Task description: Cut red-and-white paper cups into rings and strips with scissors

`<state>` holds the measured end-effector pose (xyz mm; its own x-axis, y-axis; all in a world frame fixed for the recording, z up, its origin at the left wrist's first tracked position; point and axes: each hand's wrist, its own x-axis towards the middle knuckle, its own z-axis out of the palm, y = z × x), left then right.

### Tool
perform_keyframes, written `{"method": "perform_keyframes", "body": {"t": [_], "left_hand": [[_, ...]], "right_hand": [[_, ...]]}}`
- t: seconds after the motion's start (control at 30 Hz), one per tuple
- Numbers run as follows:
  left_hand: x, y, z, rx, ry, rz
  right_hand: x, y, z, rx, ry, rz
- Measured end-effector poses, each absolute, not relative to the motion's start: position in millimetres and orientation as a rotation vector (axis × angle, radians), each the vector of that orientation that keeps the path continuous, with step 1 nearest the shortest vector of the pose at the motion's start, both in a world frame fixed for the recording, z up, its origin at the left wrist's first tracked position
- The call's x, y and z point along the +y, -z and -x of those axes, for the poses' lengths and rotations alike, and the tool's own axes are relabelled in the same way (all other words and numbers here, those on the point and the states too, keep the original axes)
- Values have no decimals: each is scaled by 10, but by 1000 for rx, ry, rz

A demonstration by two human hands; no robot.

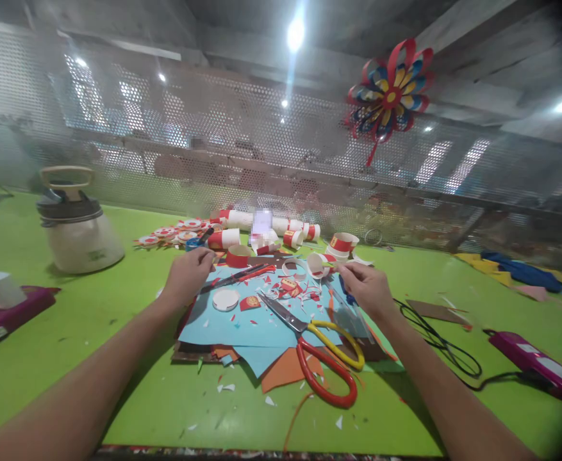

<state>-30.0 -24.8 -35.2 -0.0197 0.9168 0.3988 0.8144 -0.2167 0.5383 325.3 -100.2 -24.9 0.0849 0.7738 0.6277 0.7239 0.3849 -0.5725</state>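
Note:
My left hand (189, 274) is closed in a pinch at the left of the blue paper (216, 330); what its fingertips hold is too small to tell. Just right of it stands a red paper ring (238, 256), with a dark slender tool (237, 277) below. On the right, my right hand (368, 287) also pinches, by a cut white paper cup (316, 265); a small yellowish tip shows at the fingers, its kind unclear. Large scissors (302, 326) with one red and one yellow handle lie spread on the blue paper, among a white disc (225, 299) and red scraps (290, 287).
Red-and-white paper cups (225, 239) and decorated discs (165, 235) lie at the back. A pump sprayer (81, 224) stands left. Purple power strips (533, 362) flank the green table (141, 397), with a black cable (446, 351) on the right.

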Motion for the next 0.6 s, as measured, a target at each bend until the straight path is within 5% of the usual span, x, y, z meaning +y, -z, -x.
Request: {"method": "perform_keyframes", "body": {"t": [0.6], "left_hand": [[-459, 172, 277, 2121, -1106, -2317]], "right_hand": [[-969, 200, -3550, -1316, 37, 1365]]}}
